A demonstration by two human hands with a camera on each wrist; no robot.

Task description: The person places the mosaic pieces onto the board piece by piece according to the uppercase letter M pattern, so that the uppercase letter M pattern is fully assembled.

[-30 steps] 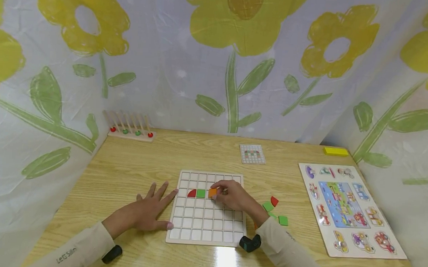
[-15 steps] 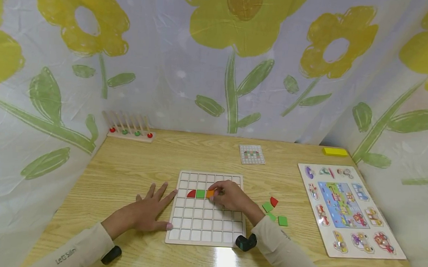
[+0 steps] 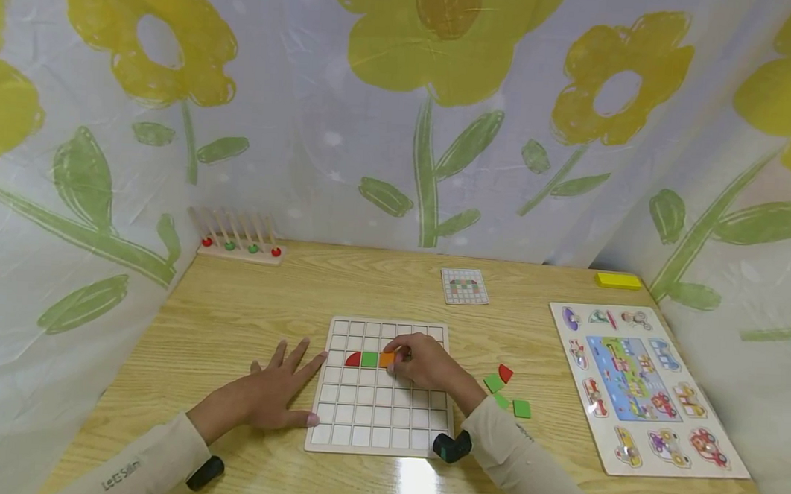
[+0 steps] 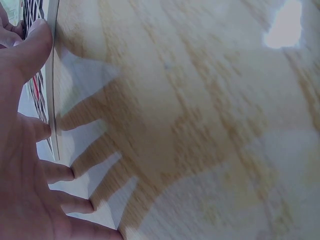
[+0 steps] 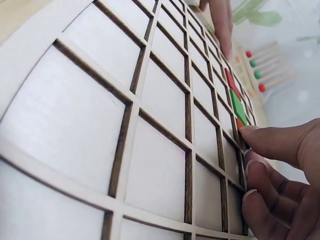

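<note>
A wooden grid board [image 3: 345, 433] lies on the table, with a red quarter-circle tile [image 3: 353, 359] and a green square tile [image 3: 369, 359] side by side in one row. Right of the green one is an orange square tile [image 3: 386, 359], partly covered by my right hand [image 3: 423, 361], which pinches it at its cell. In the right wrist view my thumb [image 5: 275, 142] meets the orange tile [image 5: 240, 123]. My left hand [image 3: 279, 390] rests with spread, straight fingers at the board's left edge, thumb on the rim; its shadow falls on the table in the left wrist view.
Loose green tiles [image 3: 521, 409] and a red quarter-circle tile [image 3: 506, 374] lie right of the board. Behind it lies a pattern card [image 3: 465, 286]. A vehicle puzzle board [image 3: 636, 394] is at the right, a yellow block [image 3: 618, 281] behind it, a peg rack [image 3: 241, 252] far left.
My right hand has shifted slightly left with the orange tile, bringing it down into the cell beside the green tile. The left hand has stayed in place.
</note>
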